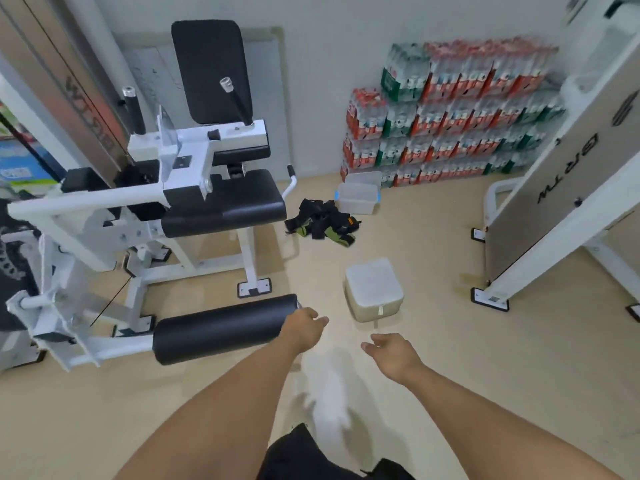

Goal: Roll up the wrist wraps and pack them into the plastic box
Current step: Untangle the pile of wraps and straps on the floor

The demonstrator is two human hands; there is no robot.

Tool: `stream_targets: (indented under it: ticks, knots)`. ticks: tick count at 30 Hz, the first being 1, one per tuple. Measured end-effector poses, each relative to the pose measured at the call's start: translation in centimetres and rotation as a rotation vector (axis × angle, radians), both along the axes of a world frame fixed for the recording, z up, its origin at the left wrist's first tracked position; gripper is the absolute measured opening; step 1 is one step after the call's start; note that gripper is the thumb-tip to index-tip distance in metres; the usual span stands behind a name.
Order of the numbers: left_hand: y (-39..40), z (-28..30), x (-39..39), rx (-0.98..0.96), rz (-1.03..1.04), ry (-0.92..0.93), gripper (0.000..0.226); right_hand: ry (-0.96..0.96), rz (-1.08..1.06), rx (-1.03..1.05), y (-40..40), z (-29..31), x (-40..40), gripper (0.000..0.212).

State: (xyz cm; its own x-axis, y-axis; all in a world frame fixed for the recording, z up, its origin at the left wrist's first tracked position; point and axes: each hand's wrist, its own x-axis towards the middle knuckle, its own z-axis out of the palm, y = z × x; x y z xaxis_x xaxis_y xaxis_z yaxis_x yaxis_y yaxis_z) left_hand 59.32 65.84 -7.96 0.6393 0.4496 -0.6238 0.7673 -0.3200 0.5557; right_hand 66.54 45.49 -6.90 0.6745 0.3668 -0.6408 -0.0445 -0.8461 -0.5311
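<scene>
**Black wraps lie far ahead of both our hands**

Black-and-olive fabric wrist wraps (320, 220) sit in a loose tangled heap on the beige floor (450, 375), just beside the translucent plastic box with blue clips (358, 197), which stands open against the stacked packs of bottled water (450, 116). The heap is well apart from us, forward and slightly left of centre, with a white square cushion stool (374, 289) between. Our left hand (304, 329) reaches forward, fingers loosely curled and holding nothing; our right hand (391, 351) is likewise empty, fingers relaxed and slightly spread. We judge the left hand marginally nearer the heap. The pile has no single long axis, since the straps cross in several directions, so we would need to step closer and pull one strap free.
</scene>
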Motion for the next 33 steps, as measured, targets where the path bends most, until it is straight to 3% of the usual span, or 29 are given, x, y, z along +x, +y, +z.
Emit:
stream_targets:
  ticks: [11,21,26,29,33]
  knots:
    - [6.7,0.8,18.9,-0.011,-0.089,0.027,0.051,0.038,-0.135,0.070,7.3,0.7,16.2,0.059]
    - [7.5,1.6,34.9,0.052,0.029,0.009,0.051,0.046,0.042,0.024,9.2,0.3,35.5,0.059]
    - [7.9,2.0,41.0,0.029,0.068,-0.003,0.052,0.065,0.097,-0.047,10.3,-0.2,42.4,0.035]
    - [9.6,1.8,44.0,0.042,0.086,0.008,0.053,0.085,0.129,-0.047,11.8,-0.2,45.2,0.060]
    - [13.0,0.9,48.1,0.010,0.121,0.024,0.054,0.078,0.180,-0.051,14.7,-0.8,49.4,0.064]
